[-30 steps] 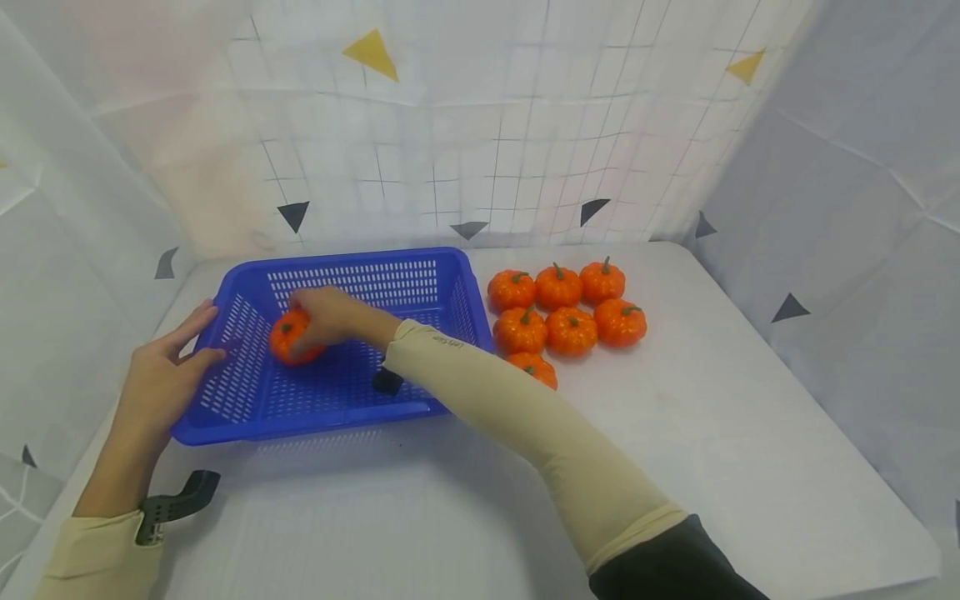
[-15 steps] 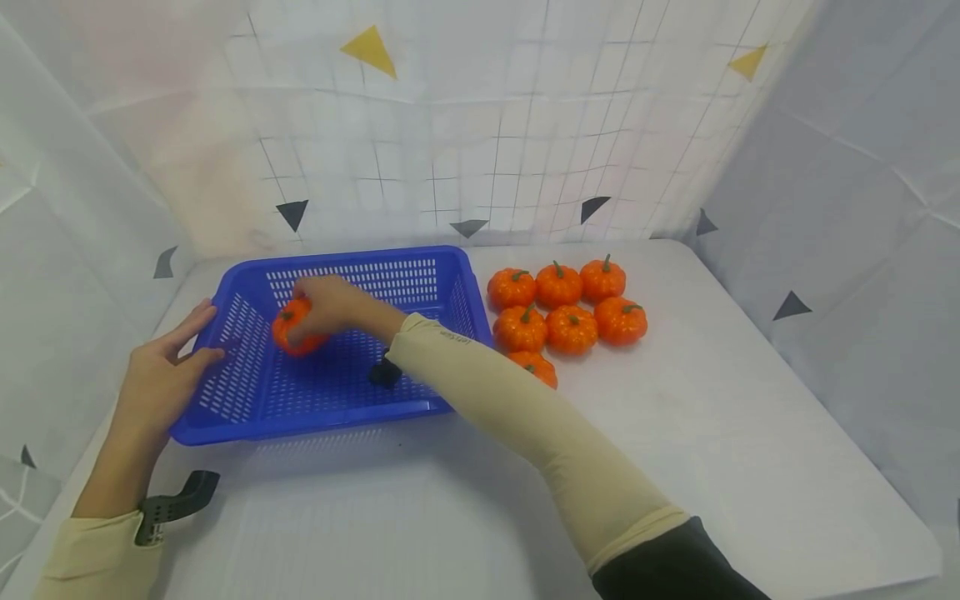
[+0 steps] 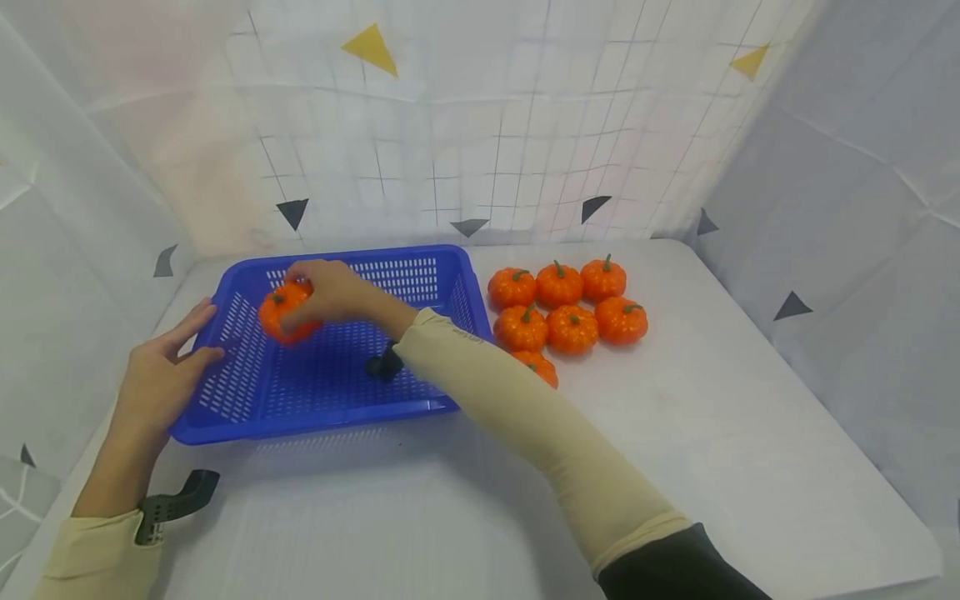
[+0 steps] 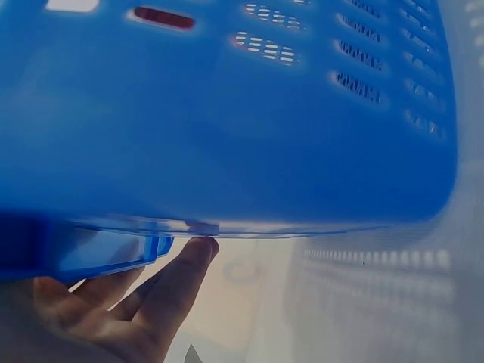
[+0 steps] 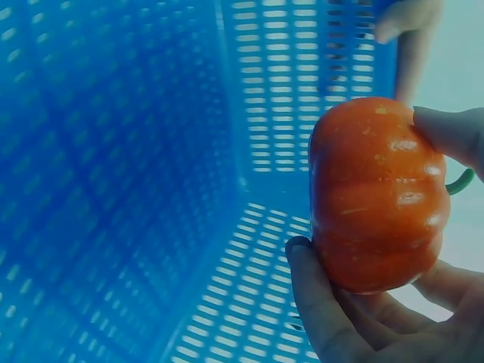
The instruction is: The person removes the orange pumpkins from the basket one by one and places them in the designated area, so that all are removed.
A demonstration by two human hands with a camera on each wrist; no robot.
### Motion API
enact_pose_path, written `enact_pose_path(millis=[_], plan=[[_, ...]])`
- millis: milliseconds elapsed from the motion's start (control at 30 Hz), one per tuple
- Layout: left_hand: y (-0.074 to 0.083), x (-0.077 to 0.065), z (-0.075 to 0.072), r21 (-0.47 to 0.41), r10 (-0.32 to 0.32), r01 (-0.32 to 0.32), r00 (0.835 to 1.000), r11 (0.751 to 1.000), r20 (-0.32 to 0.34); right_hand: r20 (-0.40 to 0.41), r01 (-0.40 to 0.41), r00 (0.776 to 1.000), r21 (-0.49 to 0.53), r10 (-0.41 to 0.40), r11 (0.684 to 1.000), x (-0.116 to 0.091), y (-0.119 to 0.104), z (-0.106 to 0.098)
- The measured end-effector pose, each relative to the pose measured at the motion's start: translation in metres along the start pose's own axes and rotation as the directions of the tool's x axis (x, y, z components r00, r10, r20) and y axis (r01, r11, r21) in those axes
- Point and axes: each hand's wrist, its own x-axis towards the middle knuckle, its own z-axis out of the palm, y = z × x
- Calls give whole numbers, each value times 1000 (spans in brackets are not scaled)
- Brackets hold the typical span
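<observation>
My right hand (image 3: 330, 290) holds a small orange pumpkin (image 3: 274, 321) between thumb and fingers, above the floor of the blue mesh basket (image 3: 337, 422), toward its left end. The right wrist view shows the pumpkin (image 5: 378, 197) turned on its side, its green stem pointing right, with fingers (image 5: 314, 295) under it and the thumb on top. At the basket's left end, my left hand (image 3: 157, 379) grips the rim, thumb over the edge. From below, the left wrist view shows fingers (image 4: 178, 291) reaching up against the rim.
Several orange pumpkins (image 3: 572, 330) stand grouped on the white table (image 3: 712, 433), just right of the basket. A black wrist camera (image 3: 385, 364) hangs under the right wrist over the basket. White sheeting (image 3: 450, 125) encloses the back and sides.
The right hand has raised the pumpkin from low in the basket and shifted it slightly left. The left hand and basket stay in place.
</observation>
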Motion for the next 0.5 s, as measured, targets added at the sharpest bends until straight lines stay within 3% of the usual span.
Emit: enact_pose_path(millis=[500], plan=[[1,0,1,-33,-13,14,1000,999,24,-90,64,994,83,-57,994,-32,-14,-22]])
